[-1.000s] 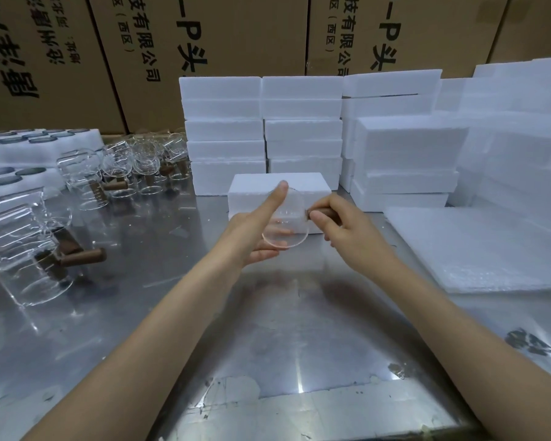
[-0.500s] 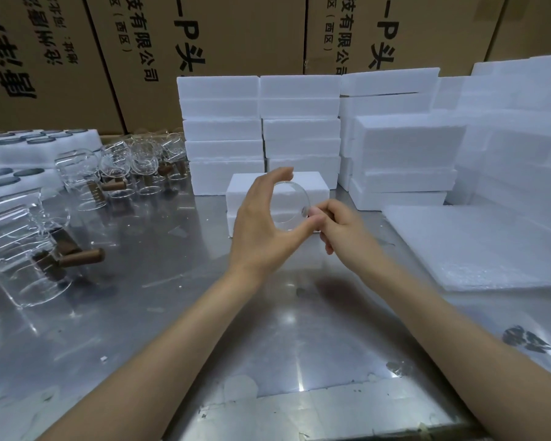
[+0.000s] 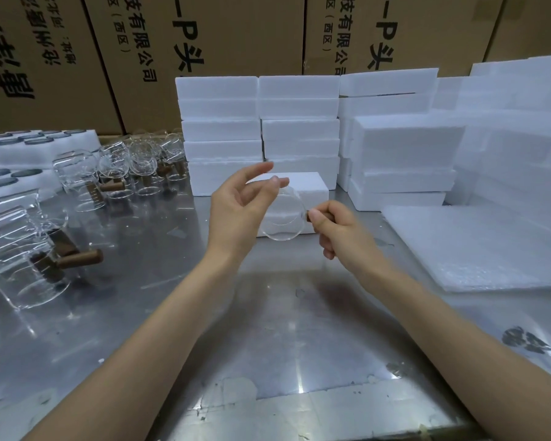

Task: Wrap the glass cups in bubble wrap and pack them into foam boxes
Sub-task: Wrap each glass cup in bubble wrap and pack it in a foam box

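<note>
- Since half a second ago the left hand point(image 3: 236, 211) has loosened off the glass cup point(image 3: 283, 218): fingers spread, only a fingertip near the rim.
- The right hand point(image 3: 334, 227) pinches the cup's brown handle, holding it in the air.
- The cup hangs bare, just in front of the single foam box point(image 3: 303, 183).
- Wrapping hasn't begun; the bubble wrap sheet point(image 3: 477, 246) lies right of that box, more cups point(image 3: 121, 167) left.
</note>
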Demonstrator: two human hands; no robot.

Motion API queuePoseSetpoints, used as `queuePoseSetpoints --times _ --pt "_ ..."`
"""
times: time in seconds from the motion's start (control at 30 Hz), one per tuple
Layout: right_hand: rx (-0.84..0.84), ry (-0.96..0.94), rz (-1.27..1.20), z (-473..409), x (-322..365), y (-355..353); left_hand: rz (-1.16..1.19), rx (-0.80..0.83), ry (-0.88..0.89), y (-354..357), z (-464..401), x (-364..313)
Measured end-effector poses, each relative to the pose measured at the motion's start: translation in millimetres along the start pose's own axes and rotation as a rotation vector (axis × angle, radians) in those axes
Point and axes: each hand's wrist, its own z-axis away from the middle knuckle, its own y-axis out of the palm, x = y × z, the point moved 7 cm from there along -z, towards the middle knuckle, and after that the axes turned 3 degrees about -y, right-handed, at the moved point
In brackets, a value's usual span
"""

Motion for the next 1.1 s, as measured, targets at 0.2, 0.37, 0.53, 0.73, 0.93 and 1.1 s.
queuePoseSetpoints --times 0.2,0.37,0.53,0.73,0.93,1.1 --pt "0.051 0.099 -0.158 -2 -2 -10 -0.042 0.272 -0.019 3 -3 -3" --pt "0.114 0.128 -0.223 -3 -4 -13 -0.024 0.467 -0.041 5 -2 -5" --pt "0.143 0.116 -0.223 -3 -4 -12 -0.081 0.439 -0.009 8 2 -11" --pt "0.108 0.101 -0.187 -4 -5 -9 -0.369 0.319 0.188 16 8 -16" --pt "0.078 0.037 -0.089 -4 -6 -5 -0.491 0.144 0.346 18 13 -17" --pt "0.04 -0.039 0.029 -2 -2 -2 -0.446 -0.008 0.323 15 14 -10"
